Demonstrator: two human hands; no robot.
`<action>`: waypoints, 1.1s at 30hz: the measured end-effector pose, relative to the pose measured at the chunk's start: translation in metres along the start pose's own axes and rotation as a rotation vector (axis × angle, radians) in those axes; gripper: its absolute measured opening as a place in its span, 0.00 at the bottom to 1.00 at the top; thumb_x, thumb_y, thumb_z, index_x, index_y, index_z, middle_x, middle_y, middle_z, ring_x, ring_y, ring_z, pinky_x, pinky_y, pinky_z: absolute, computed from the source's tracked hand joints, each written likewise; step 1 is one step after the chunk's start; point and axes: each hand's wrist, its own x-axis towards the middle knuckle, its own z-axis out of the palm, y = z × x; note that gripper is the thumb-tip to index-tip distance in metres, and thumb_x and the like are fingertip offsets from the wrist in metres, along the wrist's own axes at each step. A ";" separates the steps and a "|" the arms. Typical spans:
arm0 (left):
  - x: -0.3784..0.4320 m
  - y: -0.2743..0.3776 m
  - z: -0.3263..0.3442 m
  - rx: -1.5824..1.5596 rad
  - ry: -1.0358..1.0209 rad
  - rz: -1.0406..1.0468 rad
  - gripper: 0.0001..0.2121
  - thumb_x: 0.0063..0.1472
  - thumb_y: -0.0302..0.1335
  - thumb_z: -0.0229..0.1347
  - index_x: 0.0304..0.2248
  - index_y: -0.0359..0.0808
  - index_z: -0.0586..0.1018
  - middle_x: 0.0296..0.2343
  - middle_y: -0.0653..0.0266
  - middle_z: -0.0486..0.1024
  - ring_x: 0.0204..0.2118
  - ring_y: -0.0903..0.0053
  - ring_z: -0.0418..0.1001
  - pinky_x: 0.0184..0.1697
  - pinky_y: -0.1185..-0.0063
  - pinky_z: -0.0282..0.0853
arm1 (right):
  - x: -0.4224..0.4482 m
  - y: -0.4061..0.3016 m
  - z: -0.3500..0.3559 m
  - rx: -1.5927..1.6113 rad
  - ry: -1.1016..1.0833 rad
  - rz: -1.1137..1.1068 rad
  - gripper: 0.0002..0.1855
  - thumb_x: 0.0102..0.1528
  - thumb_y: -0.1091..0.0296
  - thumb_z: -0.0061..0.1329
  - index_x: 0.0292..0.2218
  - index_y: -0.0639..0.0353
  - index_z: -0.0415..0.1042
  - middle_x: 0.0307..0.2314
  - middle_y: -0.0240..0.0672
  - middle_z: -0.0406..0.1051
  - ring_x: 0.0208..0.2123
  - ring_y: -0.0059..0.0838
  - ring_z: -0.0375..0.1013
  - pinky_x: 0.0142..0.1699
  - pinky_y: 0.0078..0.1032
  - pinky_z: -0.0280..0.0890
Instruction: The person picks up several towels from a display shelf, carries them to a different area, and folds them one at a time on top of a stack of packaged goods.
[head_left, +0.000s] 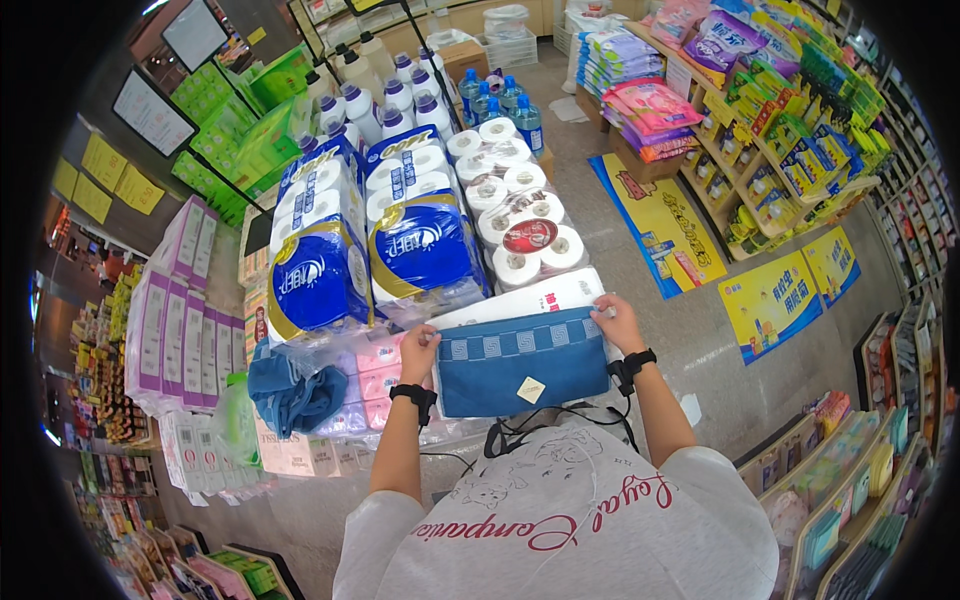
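Note:
A blue towel (525, 375) with a patterned band along its far edge and a pale diamond-shaped tag lies folded in front of me. My left hand (421, 346) pinches its far left corner. The far right corner is between the fingers of my right hand (616, 321). Behind the towel is a white printed tissue pack (517, 298), partly covered by it. To the left, a crumpled blue cloth (296, 390) rests beside pink and lilac tissue packs (381, 371). Both wrists wear black straps.
Wrapped toilet rolls (427, 247) and more rolls (521, 217) stand behind the towel, with white detergent bottles (397, 97) beyond. Purple-edged cartons (176, 330) are stacked at left. A stocked wooden shelf (757, 165) stands at right, and display bins (832, 480) are at lower right.

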 end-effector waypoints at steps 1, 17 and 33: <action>0.000 0.001 -0.001 -0.021 -0.031 -0.017 0.08 0.46 0.21 0.58 0.30 0.33 0.74 0.23 0.62 0.71 0.20 0.81 0.67 0.23 0.81 0.63 | 0.001 -0.004 0.000 -0.003 0.000 -0.019 0.12 0.41 0.74 0.55 0.31 0.60 0.70 0.22 0.32 0.65 0.28 0.27 0.67 0.35 0.23 0.62; -0.005 0.107 -0.063 0.277 -0.074 0.410 0.09 0.46 0.19 0.55 0.30 0.30 0.72 0.27 0.55 0.67 0.26 0.63 0.67 0.29 0.75 0.62 | 0.035 -0.083 -0.044 -0.070 -0.356 -0.188 0.11 0.41 0.75 0.55 0.26 0.60 0.64 0.23 0.28 0.65 0.26 0.20 0.66 0.30 0.20 0.62; -0.141 0.023 0.008 0.000 0.045 0.200 0.11 0.42 0.13 0.47 0.28 0.33 0.73 0.40 0.57 0.68 0.42 0.63 0.66 0.39 0.73 0.65 | -0.050 -0.028 -0.031 0.271 -0.368 0.209 0.15 0.39 0.80 0.55 0.31 0.57 0.66 0.34 0.28 0.63 0.38 0.21 0.64 0.41 0.23 0.64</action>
